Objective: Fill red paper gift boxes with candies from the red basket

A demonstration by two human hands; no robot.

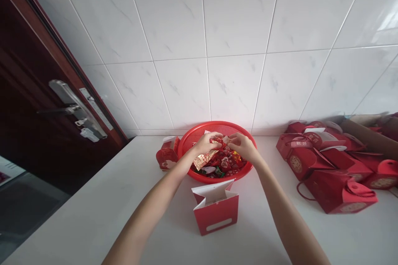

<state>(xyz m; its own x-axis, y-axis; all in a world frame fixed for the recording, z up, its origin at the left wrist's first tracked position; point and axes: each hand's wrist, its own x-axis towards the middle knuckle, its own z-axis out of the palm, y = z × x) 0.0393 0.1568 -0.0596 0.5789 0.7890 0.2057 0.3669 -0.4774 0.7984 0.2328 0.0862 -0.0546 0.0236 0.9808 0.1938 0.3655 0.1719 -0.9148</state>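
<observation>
Both of my hands are inside a red plastic basket of wrapped candies. My left hand is closed, its thumb and fingers curled around a red-wrapped candy. Beneath that palm lies a gold packet. Facing it, my right hand is closed in a pinch at a small candy in a pale wrapper; the fingers partly hide it. In front of the basket a red paper gift box stands upright with its top open, showing a white inside.
A closed red gift box stands left of the basket. Several red gift boxes are piled on the right beside a cardboard carton. The white tabletop meets a tiled wall. A dark door with a metal handle is at left.
</observation>
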